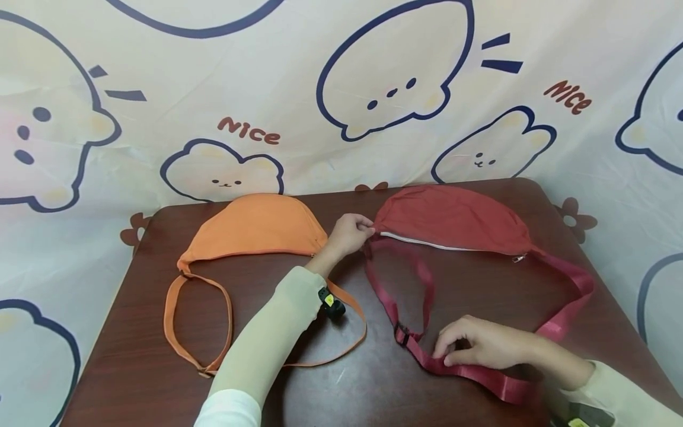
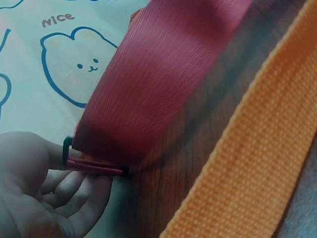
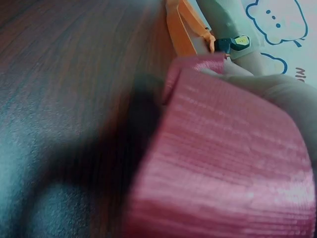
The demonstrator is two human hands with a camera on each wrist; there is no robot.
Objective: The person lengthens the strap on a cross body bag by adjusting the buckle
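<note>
A red waist bag (image 1: 453,216) lies on the table, its white zip along the near edge. At the bag's left end my left hand (image 1: 349,233) pinches the black strap ring (image 2: 66,151), through which the wide red strap (image 2: 153,74) loops. My right hand (image 1: 482,343) pinches the same strap nearer the front, right of its black slider buckle (image 1: 402,333). In the right wrist view the strap (image 3: 223,163) fills the foreground and hides most of the fingers. The strap curves round on the right, back to the bag.
An orange waist bag (image 1: 261,228) lies to the left, its strap (image 1: 172,308) looped toward the front. My left forearm (image 1: 277,332) passes over that strap. Behind the brown table (image 1: 133,367) hangs a cloth (image 1: 299,77) printed with cartoon bears.
</note>
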